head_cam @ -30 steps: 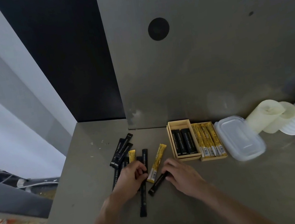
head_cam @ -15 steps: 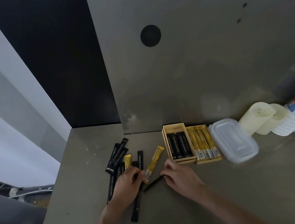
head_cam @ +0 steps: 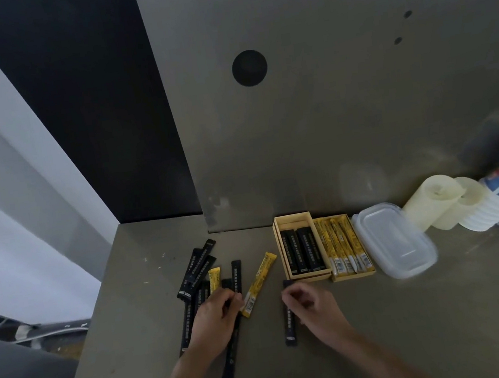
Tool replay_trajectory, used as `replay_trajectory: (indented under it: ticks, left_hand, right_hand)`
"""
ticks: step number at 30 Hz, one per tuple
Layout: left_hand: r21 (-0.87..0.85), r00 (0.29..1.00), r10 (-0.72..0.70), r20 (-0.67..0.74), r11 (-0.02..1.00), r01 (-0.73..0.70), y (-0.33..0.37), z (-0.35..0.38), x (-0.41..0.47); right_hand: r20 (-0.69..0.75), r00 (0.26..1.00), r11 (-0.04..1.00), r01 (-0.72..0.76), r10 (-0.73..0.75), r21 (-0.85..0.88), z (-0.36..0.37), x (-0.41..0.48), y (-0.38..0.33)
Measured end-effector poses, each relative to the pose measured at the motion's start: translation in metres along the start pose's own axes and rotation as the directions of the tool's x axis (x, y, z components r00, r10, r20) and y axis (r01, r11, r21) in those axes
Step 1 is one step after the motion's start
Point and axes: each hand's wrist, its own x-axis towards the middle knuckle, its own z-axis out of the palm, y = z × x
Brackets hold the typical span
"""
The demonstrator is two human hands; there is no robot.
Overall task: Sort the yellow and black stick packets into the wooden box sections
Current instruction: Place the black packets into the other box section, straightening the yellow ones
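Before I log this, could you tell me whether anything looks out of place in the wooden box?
Nothing stands out: the light wooden box holds only black stick packets in its left section, only yellow stick packets in its right. Loose packets lie beside it.

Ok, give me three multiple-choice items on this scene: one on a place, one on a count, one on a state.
1. In the wooden box, the yellow packets lie:
A. in the section next to the clear plastic container
B. in the section farther from it
C. in both sections

2. How many loose yellow packets lie on the table?
A. none
B. two
C. five

3. The right hand:
A. lies flat and open
B. grips a black packet
C. grips a yellow packet

Key:
1 A, the yellow row fills the section on the container's side.
2 B, one long one and a shorter one, partly covered.
3 B, its fingers curl round the packet's upper end.
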Motion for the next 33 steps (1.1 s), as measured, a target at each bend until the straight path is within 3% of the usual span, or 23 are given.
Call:
replay_trajectory:
  ticks: [8,12,15,18,20,24,29,33]
  left_hand:
    - [0.011,1.0,0.006,-0.012,1.0,-0.006,-0.002,0.002,0.0]
    - [-0.006,1.0,0.009,-0.015,1.0,-0.009,-0.002,0.002,0.001]
    - [-0.019,0.999,-0.008,-0.031,1.0,0.008,0.0,0.002,-0.001]
    - [-0.002,1.0,0.0,-0.031,1.0,-0.001,0.0,0.002,-0.002]
    - [-0.01,1.0,0.009,-0.028,1.0,-0.009,0.0,0.002,-0.003]
    - [-0.027,1.0,-0.008,-0.026,1.0,0.008,0.001,0.001,-0.002]
    - [-0.027,0.999,-0.01,-0.033,1.0,0.009,0.002,0.001,-0.002]
    - [-0.023,0.999,-0.011,-0.033,1.0,0.01,0.001,0.001,-0.002]
  right_hand:
    - [0.052,0.993,0.975,-0.109,0.101,0.195,-0.001,0.003,-0.002]
    - [0.015,0.999,0.959,-0.037,0.034,0.28,-0.015,0.009,-0.024]
    - [-0.124,0.992,0.939,0.057,-0.016,0.34,-0.032,0.029,-0.04]
    - [-0.328,0.944,0.977,0.099,-0.032,0.191,-0.049,0.061,-0.044]
    - [-0.389,0.92,0.997,0.073,-0.052,0.04,-0.058,0.077,-0.041]
    - [-0.279,0.954,0.969,0.036,-0.107,-0.246,-0.064,0.091,-0.025]
    - [-0.099,0.964,0.777,0.135,-0.246,-0.615,-0.052,0.091,-0.015]
    - [-0.114,0.924,0.61,0.146,-0.366,-0.778,-0.039,0.088,-0.001]
